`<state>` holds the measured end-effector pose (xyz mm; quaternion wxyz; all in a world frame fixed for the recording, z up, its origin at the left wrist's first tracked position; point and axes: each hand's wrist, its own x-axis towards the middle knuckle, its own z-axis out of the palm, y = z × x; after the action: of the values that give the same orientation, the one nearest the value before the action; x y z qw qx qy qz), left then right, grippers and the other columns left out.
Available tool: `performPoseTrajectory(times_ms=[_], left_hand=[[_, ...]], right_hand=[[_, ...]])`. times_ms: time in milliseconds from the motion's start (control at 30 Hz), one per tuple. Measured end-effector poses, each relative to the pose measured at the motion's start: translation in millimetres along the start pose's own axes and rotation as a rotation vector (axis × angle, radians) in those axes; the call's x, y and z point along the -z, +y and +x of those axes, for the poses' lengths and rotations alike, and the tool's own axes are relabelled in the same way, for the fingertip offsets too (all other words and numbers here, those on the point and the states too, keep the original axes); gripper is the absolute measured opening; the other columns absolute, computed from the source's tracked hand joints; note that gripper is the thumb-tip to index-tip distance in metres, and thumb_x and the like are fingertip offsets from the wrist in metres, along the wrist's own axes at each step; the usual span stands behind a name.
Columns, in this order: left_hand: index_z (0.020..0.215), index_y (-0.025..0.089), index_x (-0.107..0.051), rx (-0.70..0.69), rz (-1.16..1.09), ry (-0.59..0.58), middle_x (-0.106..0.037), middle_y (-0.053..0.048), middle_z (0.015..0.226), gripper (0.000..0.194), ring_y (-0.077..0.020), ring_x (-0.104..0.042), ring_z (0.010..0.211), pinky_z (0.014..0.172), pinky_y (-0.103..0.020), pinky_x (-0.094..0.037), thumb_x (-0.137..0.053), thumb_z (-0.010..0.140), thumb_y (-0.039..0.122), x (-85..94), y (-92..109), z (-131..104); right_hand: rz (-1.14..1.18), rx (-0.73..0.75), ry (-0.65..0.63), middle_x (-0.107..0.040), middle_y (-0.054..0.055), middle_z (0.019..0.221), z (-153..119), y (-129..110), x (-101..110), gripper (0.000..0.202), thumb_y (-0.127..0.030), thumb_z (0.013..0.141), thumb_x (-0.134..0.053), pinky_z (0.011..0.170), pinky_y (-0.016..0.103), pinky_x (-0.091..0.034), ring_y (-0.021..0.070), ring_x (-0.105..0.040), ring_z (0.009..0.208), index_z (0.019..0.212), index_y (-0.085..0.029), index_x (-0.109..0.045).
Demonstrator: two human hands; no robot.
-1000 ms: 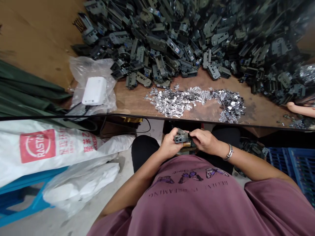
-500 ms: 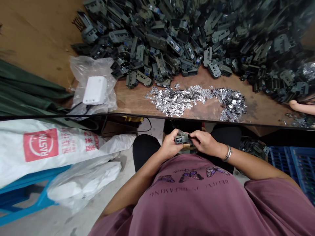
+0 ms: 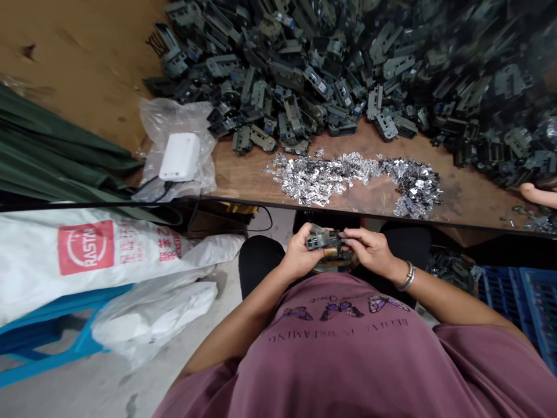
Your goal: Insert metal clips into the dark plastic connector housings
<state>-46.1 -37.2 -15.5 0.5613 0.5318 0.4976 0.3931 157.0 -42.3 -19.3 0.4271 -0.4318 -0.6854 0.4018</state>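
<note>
My left hand (image 3: 300, 253) grips a grey-green plastic part (image 3: 319, 238) above my lap, below the table's front edge. Close to the right end of that part is my right hand (image 3: 369, 249), its fingers pressed together; anything between them is too small to make out. Small shiny metal pieces (image 3: 311, 180) lie in a pile on the wooden table. Behind them is a large heap of similar grey-green parts (image 3: 287, 75).
A white box (image 3: 180, 157) with a cable rests on clear plastic at the left. White sacks (image 3: 143, 247) and a blue stool (image 3: 82, 342) stand lower left. Blue crates (image 3: 505, 290) are at the right. Another person's hand (image 3: 539, 194) shows at the right edge.
The view has shifted, so the table things appear further right. More of the part's right end shows, and the fingers of my right hand are stretched more along it.
</note>
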Motion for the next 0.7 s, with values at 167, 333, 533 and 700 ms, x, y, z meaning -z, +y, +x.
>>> performPoseTrajectory(times_ms=[167,333,533,700], left_hand=[[0.093,0.019,-0.061,-0.118,0.031,0.068,-0.075,-0.009,0.103,0.042,-0.0204,-0.072,0.086,0.079,-0.033,-0.057,-0.086,0.063,0.035,-3.7,0,2],[0.1,0.02,-0.06,-0.23,-0.008,0.087,-0.072,-0.012,0.115,0.042,-0.023,-0.069,0.104,0.094,-0.04,-0.052,-0.083,0.068,0.032,-10.2,-15,3],[0.112,0.015,-0.062,0.043,-0.278,-0.207,-0.069,-0.014,0.116,0.065,-0.0255,-0.066,0.103,0.088,-0.035,-0.052,-0.085,0.061,0.047,3.5,-2,6],[0.102,0.013,-0.062,0.373,-0.419,-0.212,-0.069,-0.008,0.086,0.045,-0.0135,-0.064,0.065,0.052,-0.02,-0.045,-0.077,0.071,0.043,3.0,13,13]], right_hand=[[0.445,-0.434,0.138,-0.074,0.003,0.084,9,-6,-17,0.026,-0.036,0.078,-0.073,0.054,0.024,-0.054,0.0127,-0.065,0.062,0.098,-0.02,-0.07],[0.895,-0.715,0.15,-0.061,-0.002,0.064,22,-7,-30,0.026,-0.033,0.061,-0.083,0.039,0.016,-0.034,0.0052,-0.044,0.047,0.076,-0.017,-0.07],[0.851,-0.678,0.135,-0.056,-0.005,0.066,18,0,-21,0.041,-0.038,0.067,-0.082,0.04,0.016,-0.027,0.0041,-0.04,0.047,0.101,-0.02,-0.068],[0.267,-0.318,-0.093,-0.068,0.001,0.086,23,5,-4,0.035,-0.043,0.088,-0.062,0.065,0.025,-0.051,0.012,-0.06,0.07,0.116,-0.022,-0.063]])
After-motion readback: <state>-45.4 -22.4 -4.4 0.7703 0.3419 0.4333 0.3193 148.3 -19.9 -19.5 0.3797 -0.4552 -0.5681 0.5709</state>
